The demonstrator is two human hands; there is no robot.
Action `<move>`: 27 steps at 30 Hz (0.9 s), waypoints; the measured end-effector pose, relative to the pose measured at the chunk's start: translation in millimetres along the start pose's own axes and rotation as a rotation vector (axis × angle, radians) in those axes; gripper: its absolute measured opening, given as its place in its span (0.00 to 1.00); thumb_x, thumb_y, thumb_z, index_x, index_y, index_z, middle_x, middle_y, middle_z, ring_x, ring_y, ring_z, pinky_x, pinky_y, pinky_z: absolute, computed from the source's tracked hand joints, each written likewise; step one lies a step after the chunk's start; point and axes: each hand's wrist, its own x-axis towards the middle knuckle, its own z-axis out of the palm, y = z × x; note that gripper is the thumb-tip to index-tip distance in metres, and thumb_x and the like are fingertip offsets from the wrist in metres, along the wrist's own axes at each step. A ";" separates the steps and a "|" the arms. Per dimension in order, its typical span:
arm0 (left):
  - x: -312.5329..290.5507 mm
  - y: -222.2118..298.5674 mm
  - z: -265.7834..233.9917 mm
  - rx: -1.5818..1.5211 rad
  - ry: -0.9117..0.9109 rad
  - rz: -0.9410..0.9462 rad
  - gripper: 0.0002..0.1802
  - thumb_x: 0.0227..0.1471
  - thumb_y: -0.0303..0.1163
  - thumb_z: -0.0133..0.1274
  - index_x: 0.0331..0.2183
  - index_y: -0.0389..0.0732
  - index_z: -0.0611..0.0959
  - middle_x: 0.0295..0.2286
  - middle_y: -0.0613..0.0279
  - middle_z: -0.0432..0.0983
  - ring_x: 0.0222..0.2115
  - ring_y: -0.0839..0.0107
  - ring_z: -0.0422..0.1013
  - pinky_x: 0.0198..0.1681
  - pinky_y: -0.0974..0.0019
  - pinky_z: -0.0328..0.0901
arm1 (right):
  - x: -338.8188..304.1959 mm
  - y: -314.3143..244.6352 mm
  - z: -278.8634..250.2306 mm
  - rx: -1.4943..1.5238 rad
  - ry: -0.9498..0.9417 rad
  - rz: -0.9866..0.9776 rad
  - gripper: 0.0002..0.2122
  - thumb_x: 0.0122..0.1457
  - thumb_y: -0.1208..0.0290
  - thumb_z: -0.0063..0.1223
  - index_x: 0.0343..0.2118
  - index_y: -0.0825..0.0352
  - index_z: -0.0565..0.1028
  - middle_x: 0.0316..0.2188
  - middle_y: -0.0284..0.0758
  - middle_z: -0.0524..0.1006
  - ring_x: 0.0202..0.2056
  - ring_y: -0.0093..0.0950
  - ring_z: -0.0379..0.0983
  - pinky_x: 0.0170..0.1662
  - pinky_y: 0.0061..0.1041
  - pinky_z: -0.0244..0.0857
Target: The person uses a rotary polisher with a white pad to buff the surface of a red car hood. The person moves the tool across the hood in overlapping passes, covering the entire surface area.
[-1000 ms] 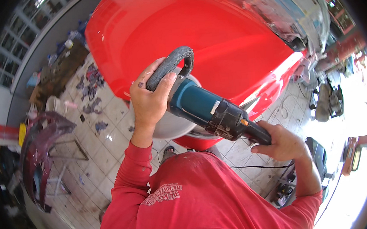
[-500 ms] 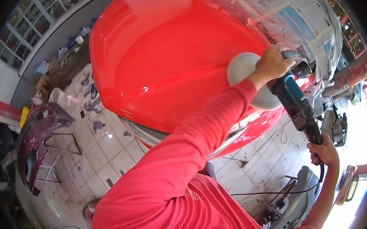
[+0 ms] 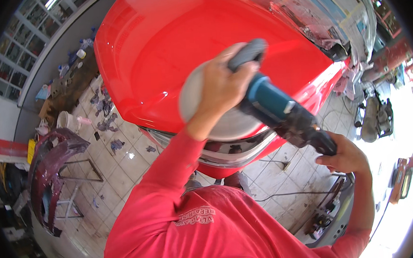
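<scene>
Polisher (image 3: 273,107) sat over the red hood's (image 3: 164,56) near part, long axis far-left to near-right. Left hand's (image 3: 224,86) fingers wrapped the looped handle (image 3: 250,53), nearer the pale pad (image 3: 190,100); right hand's (image 3: 347,153) fingers gripped the rear grip (image 3: 324,142). Pad contact: could not tell.

One bare left hand (image 3: 221,87) and one bare right hand (image 3: 346,152), two altogether, are showing, with one blue-and-black power polisher (image 3: 272,101) and one round whitish pad (image 3: 192,100). One glossy red car hood (image 3: 178,50), one glossy maroon bumper (image 3: 47,155), one whitish plastic bucket (image 3: 67,121) and two red sleeves (image 3: 157,181) are appearing.
</scene>
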 end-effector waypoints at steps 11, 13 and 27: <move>-41.3 7.6 -69.1 -0.060 0.146 -0.224 0.25 0.56 0.26 0.63 0.54 0.25 0.82 0.34 0.62 0.81 0.27 0.82 0.69 0.31 0.75 0.62 | 3.6 -24.0 32.1 -0.112 -0.169 -0.251 0.22 0.60 0.63 0.71 0.54 0.66 0.76 0.37 0.38 0.84 0.39 0.33 0.82 0.45 0.33 0.73; -19.4 2.6 -35.8 -0.057 0.068 -0.168 0.24 0.56 0.25 0.63 0.54 0.26 0.83 0.32 0.64 0.81 0.24 0.84 0.67 0.27 0.76 0.61 | 1.9 -4.6 14.7 -0.053 -0.135 -0.189 0.22 0.60 0.64 0.71 0.54 0.66 0.76 0.34 0.35 0.83 0.33 0.29 0.81 0.38 0.32 0.73; 182.0 -75.4 291.1 -0.183 -0.467 0.252 0.22 0.54 0.28 0.64 0.49 0.28 0.86 0.32 0.60 0.84 0.29 0.76 0.76 0.34 0.71 0.71 | 39.5 139.9 -99.2 0.330 0.372 0.003 0.16 0.60 0.70 0.67 0.44 0.71 0.73 0.19 0.30 0.72 0.15 0.21 0.72 0.17 0.25 0.68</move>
